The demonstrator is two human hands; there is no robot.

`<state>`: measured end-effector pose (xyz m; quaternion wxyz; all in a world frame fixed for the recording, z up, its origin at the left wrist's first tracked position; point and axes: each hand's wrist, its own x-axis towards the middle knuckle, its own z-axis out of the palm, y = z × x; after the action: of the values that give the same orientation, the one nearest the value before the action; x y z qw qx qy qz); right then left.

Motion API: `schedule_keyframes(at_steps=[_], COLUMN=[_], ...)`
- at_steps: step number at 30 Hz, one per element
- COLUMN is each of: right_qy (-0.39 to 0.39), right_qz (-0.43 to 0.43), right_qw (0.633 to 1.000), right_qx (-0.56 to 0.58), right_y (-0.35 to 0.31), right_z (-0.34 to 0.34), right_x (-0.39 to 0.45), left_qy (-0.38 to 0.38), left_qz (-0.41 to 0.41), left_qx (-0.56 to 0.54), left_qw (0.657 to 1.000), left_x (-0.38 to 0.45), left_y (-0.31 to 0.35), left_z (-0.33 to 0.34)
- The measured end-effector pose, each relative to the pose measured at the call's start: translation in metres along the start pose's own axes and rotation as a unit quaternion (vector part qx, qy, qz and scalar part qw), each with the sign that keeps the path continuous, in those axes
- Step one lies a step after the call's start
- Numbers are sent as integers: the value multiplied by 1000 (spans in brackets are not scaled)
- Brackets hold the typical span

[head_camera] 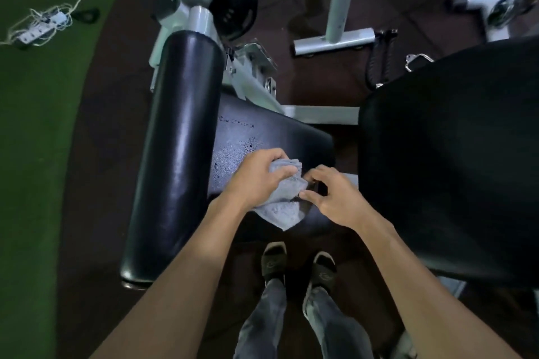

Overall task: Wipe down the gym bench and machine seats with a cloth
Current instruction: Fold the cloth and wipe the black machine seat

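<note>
Grey terry cloth (284, 198), soft and floppy, is bunched under our left hand (259, 176), whose fingers curl over the wad and press it onto the black vinyl seat pad (280, 131) of the bench. One corner trails loose toward us, off the near edge. Our right hand (332, 198) sits just beside it, fingers bent and touching the cloth's right fold; we cannot tell whether it actually pinches it. We judge the cloth light and limp, so gripping the bunched middle keeps it from dragging. The vinyl looks slick, with a damp speckled patch (233, 154) just beyond our left knuckles. Further out, the long roller pad (180, 137) walls the left side, a second black seat (455, 169) crowds the right, and the pale metal frame (250, 73) closes the far end.
</note>
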<state>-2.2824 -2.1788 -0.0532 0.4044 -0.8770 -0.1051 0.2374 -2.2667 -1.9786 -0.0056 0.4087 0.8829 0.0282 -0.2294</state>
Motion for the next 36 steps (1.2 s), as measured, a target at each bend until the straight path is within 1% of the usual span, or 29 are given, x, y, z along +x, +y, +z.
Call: schedule_keyframes(at_steps=[2, 4, 6, 7, 9, 11, 12, 13, 14, 16, 17, 19, 21, 23, 24, 25, 27, 29, 30, 32, 34, 36], right_qy=[46, 90, 103, 95, 54, 27, 36, 60, 95, 157, 166, 145, 120, 101, 96, 95, 115, 157, 176, 202, 216, 225], right_qz=[2, -7, -32, -43, -23, 21, 46, 70, 88, 104, 103, 76, 43, 49, 54, 53, 28, -15, -39, -88, -146, -184], right_qw=[999, 996, 994, 995, 998, 997, 996, 995, 992, 981, 979, 985, 990, 992, 993, 994, 992, 985, 982, 975, 965, 956], right_qx=[-3, 4, 6, -1, -36, -76, -69, -44, -12, 41, 52, 56, 60, 58, 39, 25, 50, 70, 63, 41, 2, -43], right_y=[11, 17, 25, 33, 54, 76, 86, 94, 101, 109, 111, 106, 97, 91, 88, 85, 80, 72, 66, 54, 39, 28], right_z=[9, 21, 39, 50, 71, 89, 95, 99, 102, 105, 105, 103, 102, 101, 100, 99, 91, 74, 62, 34, 7, -11], right_x=[17, 36, 52, 58, 63, 62, 63, 64, 68, 83, 92, 111, 130, 149, 155, 159, 159, 154, 153, 156, 162, 165], left_qy=[36, 89, 158, 177, 166, 125, 115, 120, 143, 217, 250, 292, 313, 319, 317, 314, 297, 287, 298, 342, 378, 394], left_qz=[9, 46, 99, 109, 82, 40, 24, 8, -7, -38, -52, -74, -89, -108, -112, -109, -94, -86, -80, -59, -43, -35], left_qx=[30, 73, 133, 167, 214, 225, 218, 204, 189, 179, 183, 211, 264, 296, 298, 291, 251, 166, 114, 32, 19, 9], left_qw=[999, 992, 973, 964, 959, 965, 969, 972, 971, 959, 949, 930, 908, 894, 893, 897, 917, 940, 944, 937, 925, 918], left_x=[7, 14, 18, 20, 24, 25, 26, 28, 31, 44, 52, 69, 84, 92, 94, 95, 92, 86, 83, 75, 69, 65], left_y=[-10, -21, -38, -50, -81, -111, -120, -126, -129, -132, -132, -132, -131, -128, -127, -126, -122, -114, -108, -94, -84, -76], left_z=[6, 13, 24, 32, 56, 82, 94, 102, 108, 111, 111, 109, 110, 112, 113, 113, 105, 89, 78, 58, 42, 34])
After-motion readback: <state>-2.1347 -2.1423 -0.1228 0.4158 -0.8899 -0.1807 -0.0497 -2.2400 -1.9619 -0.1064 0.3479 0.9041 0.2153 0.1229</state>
